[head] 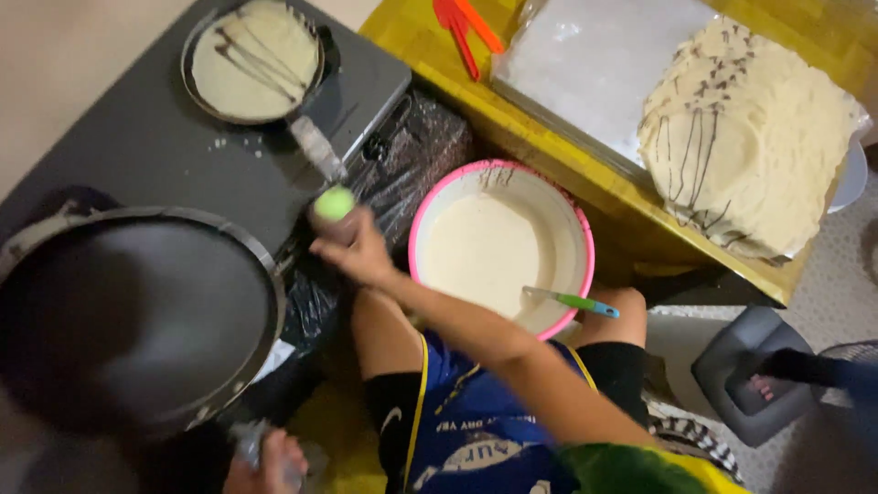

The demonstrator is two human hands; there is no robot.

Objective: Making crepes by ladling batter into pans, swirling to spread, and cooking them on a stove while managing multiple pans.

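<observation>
R hand (352, 249) grips green-tipped pan handle (322, 160); small pan (251, 59) w/ crepe on stove (137, 146). L hand (270, 462), blurred, half cut off at bottom edge, closed on big pan's (128, 316) handle. Batter bowl (503, 247) near knees.

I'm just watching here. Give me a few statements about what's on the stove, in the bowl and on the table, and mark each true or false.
1. The small pan on the stove holds a pale crepe with dark stripes. True.
2. The pink-rimmed bowl is empty. False: it holds pale batter and a green-handled spoon.
3. The right hand grips the small pan's green-tipped handle. True.
4. The big dark pan is full of batter. False: its inside looks bare.
5. A stack of crepes sits on the yellow table. True.
6. The spatulas on the table are blue. False: they are red-orange.
</observation>
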